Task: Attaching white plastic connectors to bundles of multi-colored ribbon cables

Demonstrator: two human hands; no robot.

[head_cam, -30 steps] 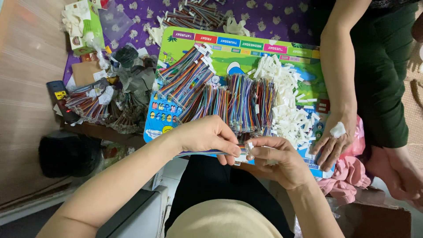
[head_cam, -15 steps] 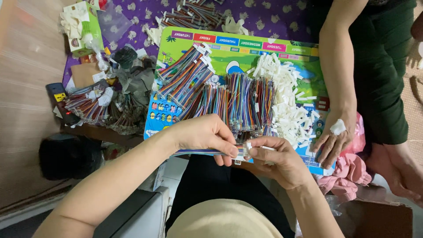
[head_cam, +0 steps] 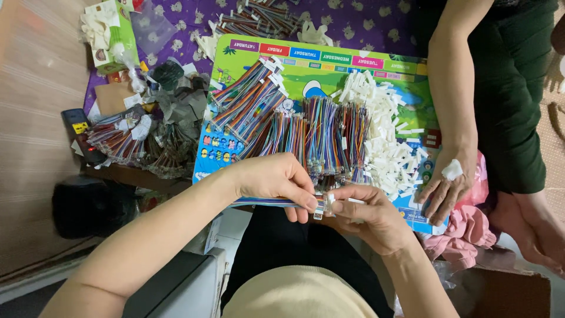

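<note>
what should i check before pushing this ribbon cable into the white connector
1. Left hand pinching the ribbon cable near its end: ok.
2. Right hand holding the white connector: ok.
3. Cable end lined up with the connector opening: cannot tell, fingers hide it.
4. Wire tips straight: cannot tell, too small.
5. Spare white connectors within reach on the colourful board: ok.
6. Other person's hand apart from the work: ok.

Both bare forearms reach forward; the left hand (head_cam: 276, 179) and right hand (head_cam: 368, 215) meet, fingertips pinched closed, nearly touching.
</note>
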